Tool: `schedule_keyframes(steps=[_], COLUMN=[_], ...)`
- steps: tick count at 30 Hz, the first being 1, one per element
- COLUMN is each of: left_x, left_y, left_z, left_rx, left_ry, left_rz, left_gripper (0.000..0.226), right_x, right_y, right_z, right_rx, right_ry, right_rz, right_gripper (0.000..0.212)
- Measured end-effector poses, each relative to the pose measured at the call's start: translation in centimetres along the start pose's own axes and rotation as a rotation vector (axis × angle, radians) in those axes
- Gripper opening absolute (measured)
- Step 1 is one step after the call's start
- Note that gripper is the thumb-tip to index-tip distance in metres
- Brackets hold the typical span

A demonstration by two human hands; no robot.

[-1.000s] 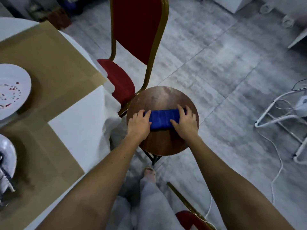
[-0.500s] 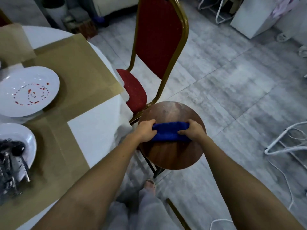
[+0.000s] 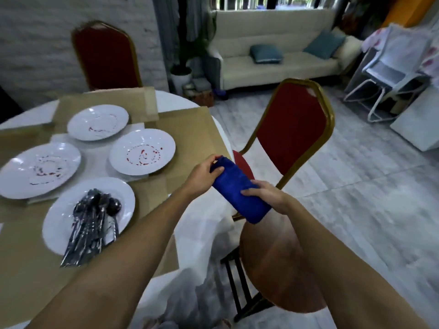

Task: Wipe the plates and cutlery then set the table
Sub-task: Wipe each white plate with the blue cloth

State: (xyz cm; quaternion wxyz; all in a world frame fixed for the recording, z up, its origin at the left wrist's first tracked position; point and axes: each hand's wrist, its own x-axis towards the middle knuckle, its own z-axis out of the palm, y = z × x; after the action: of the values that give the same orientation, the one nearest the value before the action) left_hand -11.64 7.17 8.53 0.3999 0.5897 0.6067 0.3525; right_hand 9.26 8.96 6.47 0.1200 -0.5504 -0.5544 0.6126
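Note:
A folded blue cloth (image 3: 237, 188) hangs in the air between the table and the stool. My left hand (image 3: 204, 175) grips its far end and my right hand (image 3: 266, 194) grips its near end. Three white plates smeared with red sauce lie on the table: one at the back (image 3: 98, 122), one in the middle (image 3: 142, 151), one at the left (image 3: 39, 169). A fourth white plate (image 3: 123, 193) nearest me carries a pile of dark cutlery (image 3: 91, 224).
Brown cardboard (image 3: 187, 129) covers the white-clothed round table. A round wooden stool (image 3: 273, 264) stands below my right arm. A red chair with a gold frame (image 3: 292, 136) stands beside the table, another red chair (image 3: 107, 55) at its far side. A sofa (image 3: 273, 55) lines the back.
Both hands lifted the blue cloth off the wooden stool and carried it up and left toward the table. My view rose from the floor to the table and room.

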Motion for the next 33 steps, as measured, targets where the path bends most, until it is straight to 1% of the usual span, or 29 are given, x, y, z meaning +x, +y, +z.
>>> schedule_keyframes(steps=[3,6,9,14,16,17,19,21,23,26,28,30,33], left_x=[-0.3,-1.1,-1.8,-3.0,-3.4,-3.6,-3.7,-4.0,-4.4,-5.3,-5.7,-6.1,-6.3], left_y=[-0.2,-0.6,-1.4,-2.8,-3.3,-3.5,-4.2,-5.0,-5.9,-6.5,-6.7,-7.4,-8.5], left_z=[-3.6,-7.2,-10.9,-16.4,-18.2,-18.9,-20.5,-21.7,-22.4,-23.0,-23.2,-23.0,-22.2], left_rx=[-0.053,-0.022,0.007,-0.07,-0.116,-0.125,-0.103,-0.06,-0.131,-0.25,-0.283,-0.299,-0.361], left_ry=[0.059,0.205,0.315,0.438,0.471,0.481,0.455,0.332,0.207,0.137,0.092,0.018,-0.035], left_rz=[-0.004,0.014,0.009,-0.016,-0.009,-0.005,0.003,-0.001,0.006,-0.004,-0.028,-0.036,-0.017], left_gripper=[0.033,0.03,0.027,0.022,0.024,0.025,0.028,0.029,0.031,0.035,0.036,0.037,0.037], right_x=[0.8,1.1,1.6,2.5,2.8,3.0,3.5,3.8,4.4,4.7,4.9,5.4,6.1], right_y=[-3.8,-7.0,-9.9,-14.9,-16.5,-17.0,-18.1,-19.0,-19.6,-20.1,-20.0,-19.7,-19.1], right_z=[2.7,5.3,7.6,11.9,13.9,14.6,16.4,18.0,19.1,20.5,21.1,21.7,22.0], right_rx=[-0.015,0.022,0.042,-0.016,0.008,0.035,0.101,0.149,0.19,0.213,0.161,0.066,0.024], right_ry=[-0.102,-0.17,-0.208,-0.221,-0.221,-0.222,-0.207,-0.165,-0.134,-0.099,-0.038,0.046,0.12], right_rz=[-0.025,-0.094,-0.142,-0.175,-0.18,-0.19,-0.224,-0.255,-0.28,-0.307,-0.325,-0.383,-0.424], right_gripper=[0.041,0.032,0.031,0.015,0.017,0.021,0.032,0.035,0.037,0.031,0.023,0.018,0.021])
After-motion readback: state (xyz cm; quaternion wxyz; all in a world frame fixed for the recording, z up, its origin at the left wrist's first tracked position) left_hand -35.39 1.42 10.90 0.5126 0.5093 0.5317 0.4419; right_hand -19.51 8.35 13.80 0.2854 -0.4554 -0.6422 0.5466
